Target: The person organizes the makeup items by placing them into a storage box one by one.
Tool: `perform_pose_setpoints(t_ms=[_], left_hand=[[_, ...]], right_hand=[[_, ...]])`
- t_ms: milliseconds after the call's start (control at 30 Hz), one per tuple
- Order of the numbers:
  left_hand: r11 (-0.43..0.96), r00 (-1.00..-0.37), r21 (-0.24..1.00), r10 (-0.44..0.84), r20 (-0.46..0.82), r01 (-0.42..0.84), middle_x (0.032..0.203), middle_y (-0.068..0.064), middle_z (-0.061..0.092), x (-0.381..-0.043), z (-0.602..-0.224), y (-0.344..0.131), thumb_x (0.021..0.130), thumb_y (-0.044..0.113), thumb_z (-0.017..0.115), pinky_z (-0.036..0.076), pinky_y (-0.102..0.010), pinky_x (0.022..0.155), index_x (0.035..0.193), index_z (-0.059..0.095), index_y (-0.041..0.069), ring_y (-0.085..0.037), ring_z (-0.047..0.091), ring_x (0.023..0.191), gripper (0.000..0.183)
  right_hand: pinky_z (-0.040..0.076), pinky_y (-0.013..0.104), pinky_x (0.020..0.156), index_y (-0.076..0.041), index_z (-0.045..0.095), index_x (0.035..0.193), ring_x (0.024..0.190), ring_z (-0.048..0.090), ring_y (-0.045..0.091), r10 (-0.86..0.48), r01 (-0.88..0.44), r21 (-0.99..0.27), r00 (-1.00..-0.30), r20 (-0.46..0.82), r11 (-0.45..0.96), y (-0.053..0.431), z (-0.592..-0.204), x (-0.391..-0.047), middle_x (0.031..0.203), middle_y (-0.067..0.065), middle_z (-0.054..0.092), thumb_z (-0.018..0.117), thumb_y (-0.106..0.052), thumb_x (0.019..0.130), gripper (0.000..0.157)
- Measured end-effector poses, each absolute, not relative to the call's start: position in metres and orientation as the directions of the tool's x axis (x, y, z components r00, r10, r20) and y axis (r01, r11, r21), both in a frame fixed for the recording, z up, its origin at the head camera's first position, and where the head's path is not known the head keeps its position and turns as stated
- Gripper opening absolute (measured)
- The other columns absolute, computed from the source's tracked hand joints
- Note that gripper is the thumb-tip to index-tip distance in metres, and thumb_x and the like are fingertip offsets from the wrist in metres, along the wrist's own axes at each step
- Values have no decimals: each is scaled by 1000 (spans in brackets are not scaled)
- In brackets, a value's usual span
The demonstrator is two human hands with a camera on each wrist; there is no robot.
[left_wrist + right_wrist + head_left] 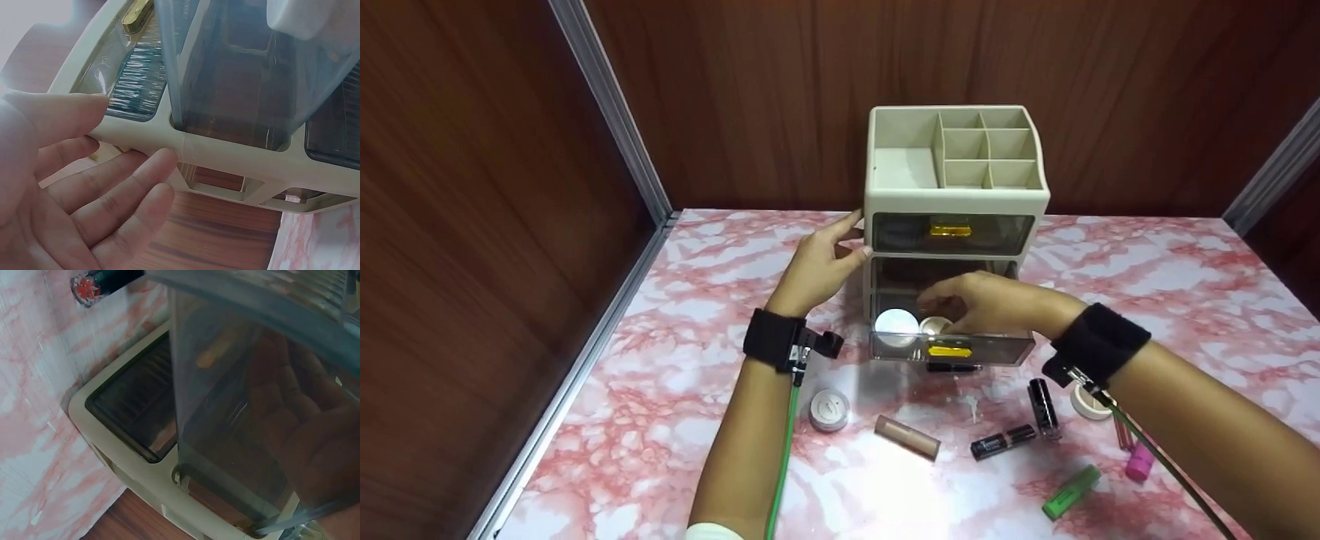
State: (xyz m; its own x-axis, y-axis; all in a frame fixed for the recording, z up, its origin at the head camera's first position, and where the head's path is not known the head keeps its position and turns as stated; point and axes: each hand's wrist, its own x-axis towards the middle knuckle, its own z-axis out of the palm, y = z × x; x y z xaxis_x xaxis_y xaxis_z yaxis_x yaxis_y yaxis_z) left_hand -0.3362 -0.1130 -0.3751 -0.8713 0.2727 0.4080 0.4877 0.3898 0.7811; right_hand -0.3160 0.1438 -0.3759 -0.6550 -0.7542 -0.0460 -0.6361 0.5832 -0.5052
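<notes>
Pink-marbled bench (735, 259): my loosely open-fingered left hand (819, 264) touches the cream plastic organizer (960, 198); right hand (997, 301) inside its smoky drawer (994, 351), grip I can't tell.

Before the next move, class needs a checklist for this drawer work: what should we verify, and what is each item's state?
1. Left hand touching the organizer: ok, at its left side.
2. Middle drawer pulled out: ok.
3. Top drawer shut: ok.
4. Right hand clear of the middle drawer: not ok, its fingers are inside.
5. Right hand free of the small round container: cannot tell, contact is partly hidden.
6. Loose cosmetics off the table: not ok, the green tube and brown tube lie there.
</notes>
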Motion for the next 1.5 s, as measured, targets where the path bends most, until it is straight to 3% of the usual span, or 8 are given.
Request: perform_pose_setpoints(t_ms=[567, 867, 1100, 1333, 1500], left_hand=[[416, -875, 771, 270, 402, 483, 112, 5, 58, -336, -376, -114, 84, 21, 62, 48, -25, 68, 134, 40, 24, -8, 61, 81, 54], [404, -874, 776, 259, 411, 485, 107, 6, 60, -337, -376, -112, 84, 19, 62, 48, -25, 67, 133, 41, 26, -7, 61, 78, 53], [404, -872, 774, 265, 411, 487, 110, 2, 59, -337, -377, -113, 84, 19, 62, 49, -25, 67, 134, 40, 22, -8, 61, 79, 54], [387, -865, 775, 271, 421, 499, 110, 0, 60, -338, -378, -113, 85, 17, 61, 49, -27, 70, 133, 42, 21, -17, 61, 82, 52], [387, -862, 771, 254, 438, 506, 109, -1, 61, -339, -379, -110, 86, 19, 60, 49, -27, 71, 132, 43, 20, -14, 62, 82, 50]], right_hand=[[49, 32, 72, -13, 66, 103, 80, 61, 14, -778, -696, -438, -628, -11, 569, 143, -376, -312, 91, 0, 65, 69, -7, 74, 30], [49, 28, 70, -11, 63, 108, 79, 62, 16, -777, -692, -455, -630, 2, 560, 145, -371, -309, 89, 1, 65, 69, -9, 75, 34], [49, 22, 68, -12, 64, 106, 76, 60, 7, -755, -700, -424, -653, 54, 575, 157, -361, -303, 93, 0, 63, 74, -14, 70, 37], [49, 28, 67, -10, 63, 107, 77, 59, 14, -746, -703, -431, -659, 95, 566, 175, -344, -292, 99, 4, 62, 78, -22, 67, 44], [49, 26, 64, -13, 63, 107, 73, 60, 11, -738, -697, -425, -668, 93, 577, 188, -339, -284, 99, -2, 61, 78, -20, 67, 44]])
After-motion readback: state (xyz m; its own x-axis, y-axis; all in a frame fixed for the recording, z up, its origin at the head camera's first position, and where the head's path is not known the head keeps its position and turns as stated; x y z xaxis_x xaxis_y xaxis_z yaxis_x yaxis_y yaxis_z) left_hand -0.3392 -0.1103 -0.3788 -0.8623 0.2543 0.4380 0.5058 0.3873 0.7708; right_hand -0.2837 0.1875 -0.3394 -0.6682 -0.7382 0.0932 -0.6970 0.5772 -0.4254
